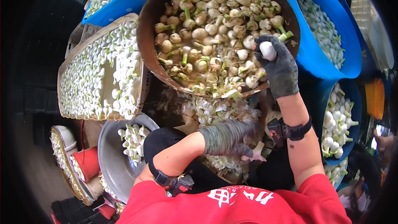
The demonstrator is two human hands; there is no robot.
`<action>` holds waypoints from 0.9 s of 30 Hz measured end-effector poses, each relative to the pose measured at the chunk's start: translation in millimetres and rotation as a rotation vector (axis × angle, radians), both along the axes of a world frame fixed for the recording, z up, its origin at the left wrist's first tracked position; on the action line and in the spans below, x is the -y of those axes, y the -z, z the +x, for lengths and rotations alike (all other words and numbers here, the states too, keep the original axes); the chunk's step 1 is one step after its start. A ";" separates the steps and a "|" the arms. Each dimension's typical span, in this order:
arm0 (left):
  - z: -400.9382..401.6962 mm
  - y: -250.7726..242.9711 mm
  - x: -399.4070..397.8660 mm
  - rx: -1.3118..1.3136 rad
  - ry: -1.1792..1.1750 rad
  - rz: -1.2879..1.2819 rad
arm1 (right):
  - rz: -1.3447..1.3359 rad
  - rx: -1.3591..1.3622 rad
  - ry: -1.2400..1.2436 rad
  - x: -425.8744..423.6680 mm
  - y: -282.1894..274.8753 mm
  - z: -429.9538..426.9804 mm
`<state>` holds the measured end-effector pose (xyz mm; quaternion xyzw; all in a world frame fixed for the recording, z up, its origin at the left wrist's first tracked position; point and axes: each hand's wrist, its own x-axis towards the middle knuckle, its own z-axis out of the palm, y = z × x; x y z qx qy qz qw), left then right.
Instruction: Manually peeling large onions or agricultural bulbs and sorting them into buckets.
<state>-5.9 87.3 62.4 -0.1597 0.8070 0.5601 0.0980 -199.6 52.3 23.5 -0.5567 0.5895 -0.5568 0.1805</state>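
My right hand (pixel 281 68), in a dark grey knit glove, grips a peeled white garlic bulb (pixel 268 50) over the right side of a large round tub (pixel 149 49). A green stem end shows past the fingers. Inside the tub, many unpeeled garlic bulbs (pixel 199 33) with cut stems sit in murky water among loose skins. My left hand (pixel 230 137), in a striped grey glove, is above a heap of garlic skins (pixel 214 109) between my legs. Its fingers are blurred. A pinkish piece of skin (pixel 255 153) is near its thumb; whether they touch is unclear.
On the left stand a lined basket (pixel 141 84) of white garlic and a metal basin (pixel 108 152) with peeled bulbs. Blue tubs (pixel 314 59) of garlic line the right side, one (pixel 354 130) near my right elbow. A red bucket (pixel 88 163) is at lower left. Another person's hand (pixel 384 141) appears far right.
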 end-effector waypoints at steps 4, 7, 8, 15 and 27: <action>1.1 2.7 24.3 -0.404 -0.906 0.650 | 0.057 0.470 -0.609 -14.9 -20.9 31.5; 12.9 8.4 38.8 -0.535 -1.325 0.834 | 0.073 0.484 -0.500 -11.7 -19.4 42.2; 35.8 28.3 54.3 -0.642 -1.372 0.980 | 0.060 0.642 -0.459 -2.0 -14.3 42.4; 169.7 4.2 141.5 -1.209 -1.913 0.843 | 0.191 0.928 -0.265 10.3 2.4 13.7; 116.5 164.7 265.0 1.096 0.394 -0.648 | 0.141 0.666 -0.272 14.2 -1.7 37.7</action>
